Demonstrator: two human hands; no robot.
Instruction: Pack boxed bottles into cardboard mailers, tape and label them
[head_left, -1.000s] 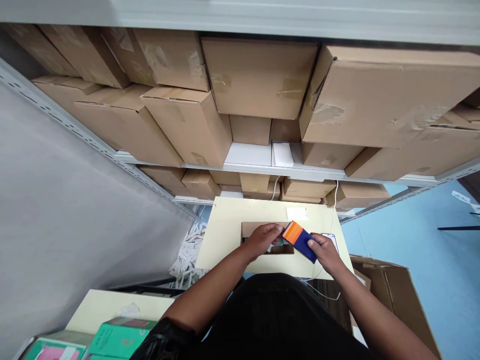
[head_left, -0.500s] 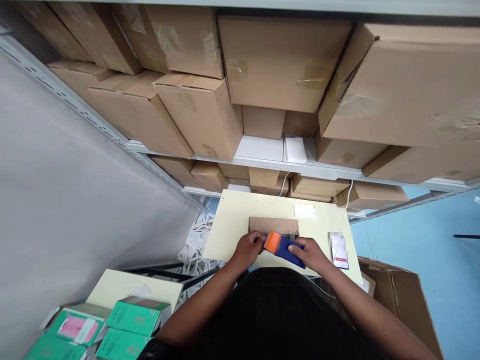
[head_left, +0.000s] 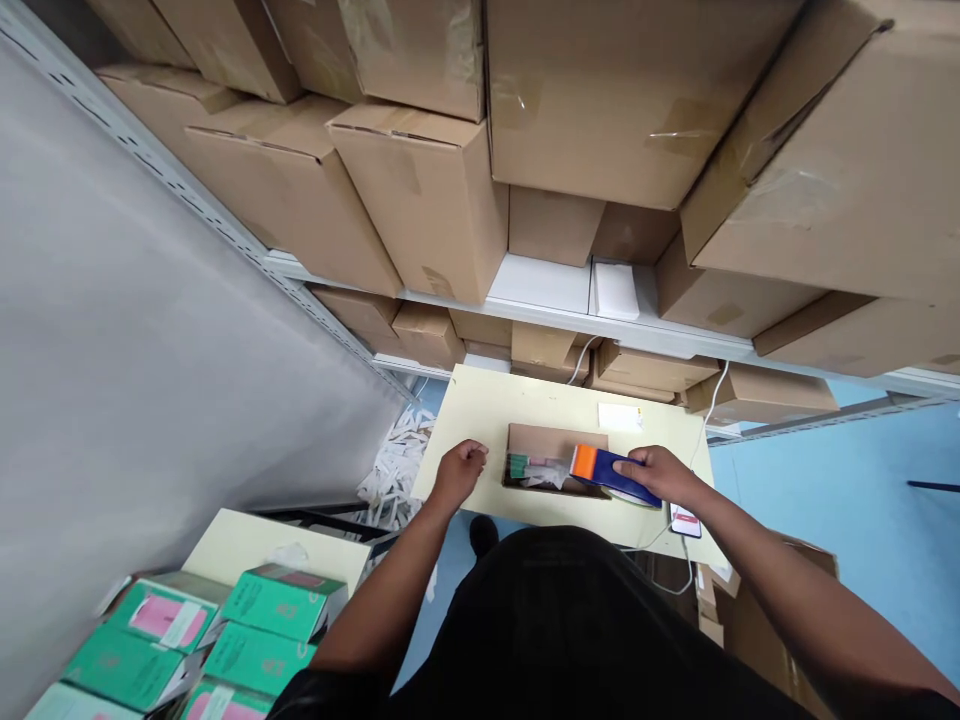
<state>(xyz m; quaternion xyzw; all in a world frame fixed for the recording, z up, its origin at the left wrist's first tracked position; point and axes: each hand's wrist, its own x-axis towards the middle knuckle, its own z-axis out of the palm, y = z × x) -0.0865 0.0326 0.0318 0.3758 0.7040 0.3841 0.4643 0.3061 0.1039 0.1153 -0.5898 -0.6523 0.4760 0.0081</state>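
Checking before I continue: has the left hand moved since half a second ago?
Yes. Judged against the table, the left hand has moved left, toward the table's left edge and away from the orange-and-blue tool.

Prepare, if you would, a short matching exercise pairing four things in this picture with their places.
1. Orange-and-blue item
2. Left hand
3. Phone
4. Green boxes

A. Near the right edge of the work table
B. Lower left of the picture
C. In the right hand
D. Over the work table, left of the open carton

Pairs: 1-C; 2-D; 3-A; 4-B
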